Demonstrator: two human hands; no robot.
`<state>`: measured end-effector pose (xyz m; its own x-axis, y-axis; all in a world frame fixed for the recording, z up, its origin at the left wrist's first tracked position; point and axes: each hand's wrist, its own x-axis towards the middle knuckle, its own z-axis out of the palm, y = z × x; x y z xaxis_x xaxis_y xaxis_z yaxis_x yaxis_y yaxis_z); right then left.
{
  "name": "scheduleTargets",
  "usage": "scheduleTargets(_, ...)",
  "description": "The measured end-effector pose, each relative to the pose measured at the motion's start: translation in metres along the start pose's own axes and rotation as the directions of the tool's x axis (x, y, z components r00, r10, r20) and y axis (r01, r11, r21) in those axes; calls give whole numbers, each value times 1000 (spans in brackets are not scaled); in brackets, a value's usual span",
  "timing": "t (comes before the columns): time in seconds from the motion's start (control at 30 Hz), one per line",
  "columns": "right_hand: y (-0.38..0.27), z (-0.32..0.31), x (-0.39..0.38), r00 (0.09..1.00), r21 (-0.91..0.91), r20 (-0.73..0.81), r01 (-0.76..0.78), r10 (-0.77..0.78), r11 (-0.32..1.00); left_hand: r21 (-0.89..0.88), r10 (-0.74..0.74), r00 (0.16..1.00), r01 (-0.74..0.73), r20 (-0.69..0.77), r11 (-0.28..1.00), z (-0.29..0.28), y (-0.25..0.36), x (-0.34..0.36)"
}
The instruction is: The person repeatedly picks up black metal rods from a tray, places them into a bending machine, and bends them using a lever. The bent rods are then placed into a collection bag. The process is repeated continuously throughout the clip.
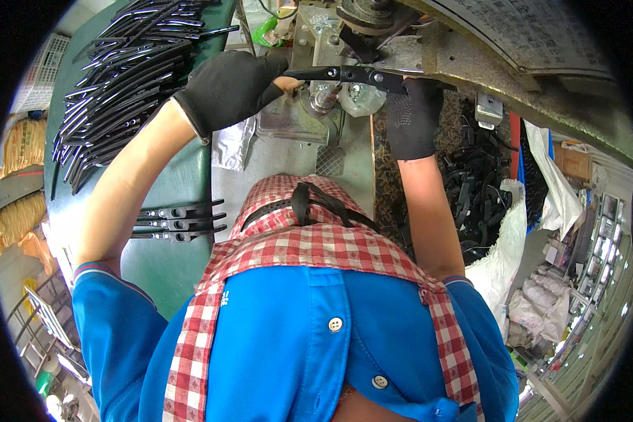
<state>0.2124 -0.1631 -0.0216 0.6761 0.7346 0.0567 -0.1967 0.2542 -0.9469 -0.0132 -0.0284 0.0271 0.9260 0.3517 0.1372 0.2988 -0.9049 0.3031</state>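
Observation:
My left hand [233,91], in a black glove with a bare fingertip showing, is closed around the left end of a black metal bar with rivets [359,75]. My right hand [413,123], gloved too, grips the bar's right end; its fingers are partly hidden by the bar and the machine. The bar lies level across the working spot of a greasy metal press [464,60], above a round post [323,98]. Beside that post is a clear plastic bag of small shiny pieces [363,98].
A large pile of black curved tubes [130,84] covers the far part of a green table [179,274]. Three jointed bars [179,225] lie near its right edge. Right of my right forearm are heaped black parts [475,200] and a white woven sack [503,257].

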Motion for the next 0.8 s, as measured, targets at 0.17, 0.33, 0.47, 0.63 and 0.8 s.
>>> scheduleTargets(0.17, -4, 10, -11, 992, 61, -120, -38, 45, 997, 63, 22, 1000, -23, 10, 998, -1, -4, 6)
scheduleTargets(0.33, 19, 11, -11, 941, 235, -216, -208, 260, 949, -23, 9, 980, -5, 198, 1000, 2, -12, 14)
scheduleTargets(0.47, 33, 13, -13, 951, 173, -220, -181, 217, 968, -8, 51, 985, -50, 165, 999, 21, -28, 15)
scheduleTargets(0.63, 56, -11, -7, 983, 299, 0, -177, 186, 938, 47, 97, 991, -102, 90, 994, 29, -33, 18)
scheduleTargets(0.8, 78, -57, -20, 965, -125, 177, -172, 192, 977, 88, 93, 995, -97, 46, 991, 33, -38, 13)
